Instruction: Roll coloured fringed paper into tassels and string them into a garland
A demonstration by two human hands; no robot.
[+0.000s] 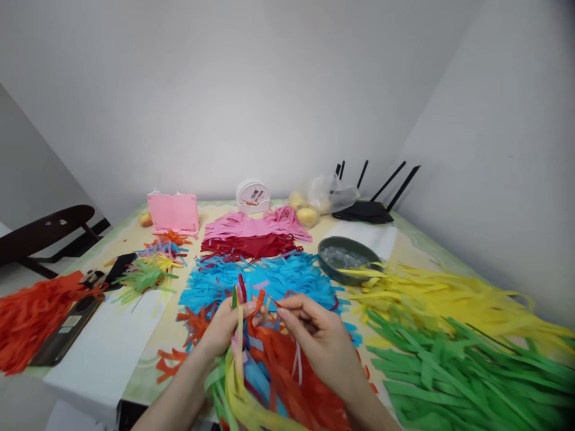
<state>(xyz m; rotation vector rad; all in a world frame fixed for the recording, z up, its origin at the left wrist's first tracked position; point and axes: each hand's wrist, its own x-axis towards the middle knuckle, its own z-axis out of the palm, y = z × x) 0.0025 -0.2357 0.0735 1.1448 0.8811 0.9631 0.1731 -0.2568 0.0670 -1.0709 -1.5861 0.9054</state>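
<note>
Near the front of the table, my left hand (pixel 222 330) is closed around a bundle of paper streamers (pixel 246 392) in yellow, green, blue, pink and red. Their loose ends hang toward me. My right hand (pixel 321 344) pinches a thin red strip (pixel 272 300) between thumb and forefinger, just right of the bundle's top. Orange-red streamers (pixel 291 365) hang below and between both hands. Beyond my hands lie fringed blue paper (pixel 260 272), dark red paper (pixel 256 245) and pink paper (pixel 254 227). Some of my left fingers are hidden behind the streamers.
Yellow fringes (pixel 426 296) and green fringes (pixel 467 371) cover the right side. A dark bowl (pixel 330 269) sits behind them, near a black router (pixel 363 211). At left are orange fringes (pixel 40 317), small tassels (pixel 146 272), a white sheet (pixel 108 347) and a pink stand (pixel 173 212).
</note>
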